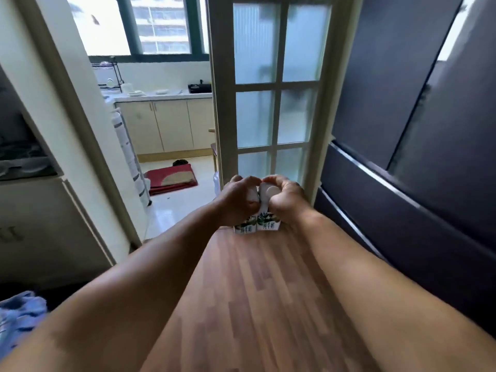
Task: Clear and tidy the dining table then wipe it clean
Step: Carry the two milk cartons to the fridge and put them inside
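We hold two small milk cartons, one in each hand. The left carton (244, 226) and the right carton (269, 220) are white with green and black print low on their fronts. Each has a round white cap on top. They stand upright and side by side, touching each other. We cannot tell if they are full.

The cartons sit at the far end of a brown wooden table (257, 296). Their bottoms seem to rest on it, right at the edge.

Our left hand (239, 201) is curled round the top of the left carton. Our right hand (284, 198) is curled round the top of the right carton. The fingers of both hands bend over the caps, and the two hands meet in the middle, knuckles up. Both arms reach straight out over the table, with bare forearms.

Just past our hands stands a white door with frosted glass panes (273, 89). To the right of our grip is a big dark fridge (408, 130). To the left, well beyond, a doorway shows a kitchen with pale cupboards (163, 124) and a red mat (171, 178) on the floor. Near our left elbow lies a blue cloth (18, 315).
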### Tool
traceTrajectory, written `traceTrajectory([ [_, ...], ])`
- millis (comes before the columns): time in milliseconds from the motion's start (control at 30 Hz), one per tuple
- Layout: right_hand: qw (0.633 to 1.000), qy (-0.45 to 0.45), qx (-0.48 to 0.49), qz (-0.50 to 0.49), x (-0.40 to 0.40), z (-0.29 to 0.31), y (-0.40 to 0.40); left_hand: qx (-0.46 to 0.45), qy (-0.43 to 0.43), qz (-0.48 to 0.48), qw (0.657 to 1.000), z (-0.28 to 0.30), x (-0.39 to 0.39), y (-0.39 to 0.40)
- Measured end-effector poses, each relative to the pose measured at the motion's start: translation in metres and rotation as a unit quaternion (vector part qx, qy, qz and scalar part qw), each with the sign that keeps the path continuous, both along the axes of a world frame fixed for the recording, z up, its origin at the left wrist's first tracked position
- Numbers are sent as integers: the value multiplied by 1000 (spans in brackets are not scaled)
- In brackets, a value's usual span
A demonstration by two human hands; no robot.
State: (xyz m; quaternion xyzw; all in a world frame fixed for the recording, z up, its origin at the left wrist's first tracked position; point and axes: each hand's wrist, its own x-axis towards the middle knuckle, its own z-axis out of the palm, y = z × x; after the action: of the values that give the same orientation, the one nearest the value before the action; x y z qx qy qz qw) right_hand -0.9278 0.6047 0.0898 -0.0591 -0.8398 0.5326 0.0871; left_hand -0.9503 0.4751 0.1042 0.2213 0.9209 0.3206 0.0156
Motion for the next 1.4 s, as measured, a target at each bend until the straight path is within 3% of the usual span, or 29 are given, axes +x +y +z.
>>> traceTrajectory([
  [500,981,12,-4,-195,-172,24,138,26,19,-173,984,21,-217,158],
  [1033,934,-54,32,-353,-285,-7,310,36,4,-301,953,-16,-363,360],
  [1267,913,-51,-15,-405,-308,-22,388,-1,16,-358,933,-26,-403,454],
  [1400,881,-22,-95,-463,-316,-42,424,5,4,-376,927,-39,-412,493],
])
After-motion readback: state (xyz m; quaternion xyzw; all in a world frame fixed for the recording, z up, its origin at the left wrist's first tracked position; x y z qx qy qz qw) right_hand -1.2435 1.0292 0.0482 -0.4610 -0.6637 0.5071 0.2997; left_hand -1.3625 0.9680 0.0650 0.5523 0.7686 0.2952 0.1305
